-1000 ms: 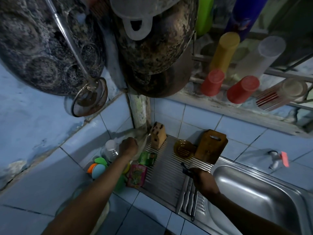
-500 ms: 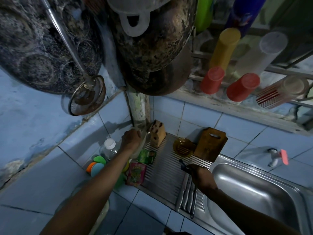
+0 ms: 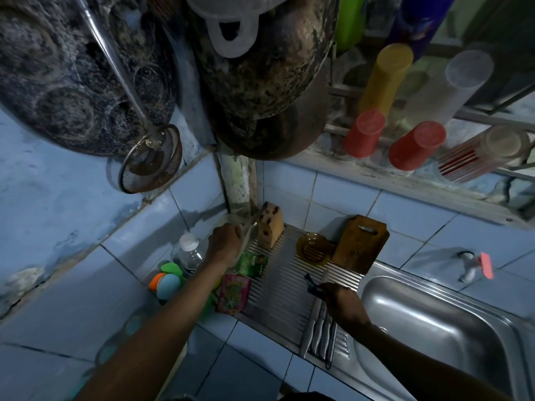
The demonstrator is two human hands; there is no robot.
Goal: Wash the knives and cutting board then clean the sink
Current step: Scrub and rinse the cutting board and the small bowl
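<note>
My left hand (image 3: 225, 241) grips a pale cloth-like thing (image 3: 246, 231) beside the slotted wooden knife block (image 3: 270, 228), at eleven o'clock from my right hand (image 3: 337, 293), which grips a dark-handled knife (image 3: 314, 283).

The scene is dim with a bluish cast. Soft glare lies on the steel sink (image 3: 434, 322) basin at the lower right. Wide-angle distortion bends the hanging pans (image 3: 72, 68) and tumblers (image 3: 417, 149) toward the frame edges, and fine detail is soft throughout.

Two red cups (image 3: 364, 132), one cutting board (image 3: 360, 243), one knife block (image 3: 270, 228), one sink (image 3: 440, 322).
</note>
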